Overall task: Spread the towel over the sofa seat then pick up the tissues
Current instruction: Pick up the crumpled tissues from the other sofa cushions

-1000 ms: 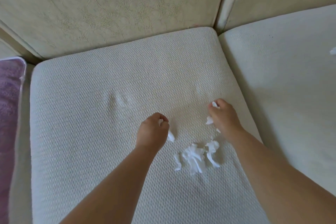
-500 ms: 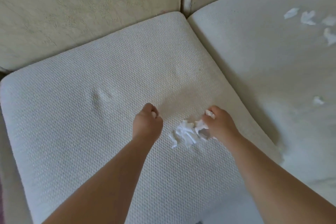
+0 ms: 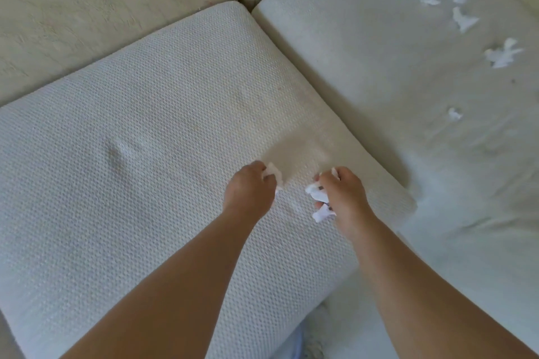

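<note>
A white waffle-weave towel lies spread flat over the left sofa seat. My left hand is curled into a fist over the towel, gripping a white tissue scrap that pokes out past its fingers. Just to its right, my right hand grips a bunch of white tissue pieces; their ends stick out on its left side. Several more tissue scraps lie scattered on the neighbouring seat at the upper right, with a small one nearer.
The bare cream seat cushion adjoins the towel on the right, with a dark gap between the two. Beige leather backrests rise behind both seats. The towel's front edge hangs over the seat front near the bottom of the view.
The tissue pile that lay on the towel between my hands is gone from the towel; my right hand has gathered it. The view swung right, showing more scraps on the other seat.
</note>
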Available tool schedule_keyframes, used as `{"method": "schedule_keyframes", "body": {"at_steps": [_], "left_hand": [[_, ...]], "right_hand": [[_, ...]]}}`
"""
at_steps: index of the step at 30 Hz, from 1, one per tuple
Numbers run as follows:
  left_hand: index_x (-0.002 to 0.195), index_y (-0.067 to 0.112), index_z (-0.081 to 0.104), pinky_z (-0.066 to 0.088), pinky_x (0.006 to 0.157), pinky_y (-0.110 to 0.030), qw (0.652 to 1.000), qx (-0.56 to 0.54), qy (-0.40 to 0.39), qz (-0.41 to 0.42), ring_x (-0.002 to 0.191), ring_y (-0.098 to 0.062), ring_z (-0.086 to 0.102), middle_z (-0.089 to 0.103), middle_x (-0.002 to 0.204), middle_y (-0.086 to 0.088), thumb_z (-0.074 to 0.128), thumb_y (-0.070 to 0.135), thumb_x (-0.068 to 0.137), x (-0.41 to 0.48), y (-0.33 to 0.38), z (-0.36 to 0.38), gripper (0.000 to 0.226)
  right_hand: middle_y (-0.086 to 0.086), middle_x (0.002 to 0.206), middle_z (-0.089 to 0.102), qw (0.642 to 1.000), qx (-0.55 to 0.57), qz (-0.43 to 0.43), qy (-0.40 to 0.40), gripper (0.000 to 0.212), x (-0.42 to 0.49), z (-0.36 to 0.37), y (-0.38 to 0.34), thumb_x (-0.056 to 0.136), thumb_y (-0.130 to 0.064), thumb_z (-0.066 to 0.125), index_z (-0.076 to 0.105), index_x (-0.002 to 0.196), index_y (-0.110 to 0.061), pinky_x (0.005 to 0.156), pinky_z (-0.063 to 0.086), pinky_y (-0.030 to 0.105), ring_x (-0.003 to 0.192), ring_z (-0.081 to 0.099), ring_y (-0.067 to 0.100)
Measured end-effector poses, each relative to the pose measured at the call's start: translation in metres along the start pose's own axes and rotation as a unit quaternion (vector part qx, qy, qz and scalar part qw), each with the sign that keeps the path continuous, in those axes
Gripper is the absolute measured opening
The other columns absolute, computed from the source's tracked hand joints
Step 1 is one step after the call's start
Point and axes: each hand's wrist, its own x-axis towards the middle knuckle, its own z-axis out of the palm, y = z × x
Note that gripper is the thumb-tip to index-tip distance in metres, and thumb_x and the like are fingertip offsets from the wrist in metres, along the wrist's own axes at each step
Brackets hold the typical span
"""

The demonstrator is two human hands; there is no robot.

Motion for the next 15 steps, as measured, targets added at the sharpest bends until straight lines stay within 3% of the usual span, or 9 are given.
{"method": "schedule_keyframes", "body": {"at_steps": [3,7,10,13,14,15], "left_hand": [[0.080,0.007,0.058,0.042,0.053,-0.029,0.973,-0.187,0.096,-0.097,0.061,-0.018,0.053,0.059,0.072,-0.006,0.053,0.016,0.079,0.002,-0.005,-0.015,0.010],[0.087,0.015,0.054,0.053,0.058,-0.036,0.926,-0.286,0.181,-0.169,0.064,-0.022,0.063,0.067,0.073,-0.006,0.050,0.010,0.078,0.001,-0.025,-0.037,0.011],[0.093,0.017,0.055,0.050,0.059,-0.033,0.932,-0.246,0.190,-0.187,0.066,-0.022,0.059,0.062,0.077,-0.005,0.048,0.017,0.083,-0.004,-0.043,-0.049,0.012],[0.079,0.014,0.058,0.049,0.061,-0.036,0.951,-0.185,0.154,-0.196,0.063,-0.023,0.055,0.060,0.068,-0.005,0.053,0.027,0.078,-0.012,-0.058,-0.053,0.014],[0.074,0.013,0.057,0.048,0.061,-0.036,0.956,-0.168,0.139,-0.197,0.061,-0.023,0.054,0.059,0.065,-0.005,0.055,0.031,0.079,-0.014,-0.062,-0.052,0.018],[0.070,0.013,0.055,0.048,0.061,-0.036,0.961,-0.153,0.125,-0.196,0.060,-0.022,0.053,0.057,0.063,-0.004,0.055,0.035,0.081,-0.016,-0.065,-0.051,0.024]], "right_hand": [[0.004,0.075,0.059,0.999,0.040,0.010,-0.003,0.011,-0.010,0.000,0.005,0.091,-0.008,0.043,0.053,0.090,-0.012,0.037,0.039,0.018,0.053,0.051,0.014],[0.001,0.085,0.056,0.987,-0.127,-0.071,-0.072,0.014,-0.021,0.034,0.005,0.089,-0.018,0.047,0.050,0.103,-0.018,0.050,0.038,0.023,0.063,0.050,0.012],[0.000,0.092,0.056,0.939,-0.278,-0.176,-0.105,0.032,-0.035,0.067,0.000,0.092,-0.034,0.052,0.045,0.119,-0.019,0.065,0.040,0.026,0.080,0.058,0.020],[0.002,0.112,0.062,0.860,-0.424,-0.252,-0.131,0.033,-0.038,0.093,0.006,0.094,-0.029,0.051,0.043,0.123,-0.016,0.080,0.047,0.033,0.102,0.061,0.025],[0.004,0.115,0.063,0.852,-0.440,-0.252,-0.130,0.028,-0.036,0.097,0.006,0.095,-0.025,0.049,0.045,0.122,-0.015,0.083,0.047,0.034,0.105,0.061,0.025],[0.005,0.115,0.062,0.869,-0.416,-0.242,-0.119,0.026,-0.032,0.096,0.004,0.096,-0.022,0.047,0.048,0.120,-0.013,0.085,0.046,0.034,0.106,0.060,0.025]]}}
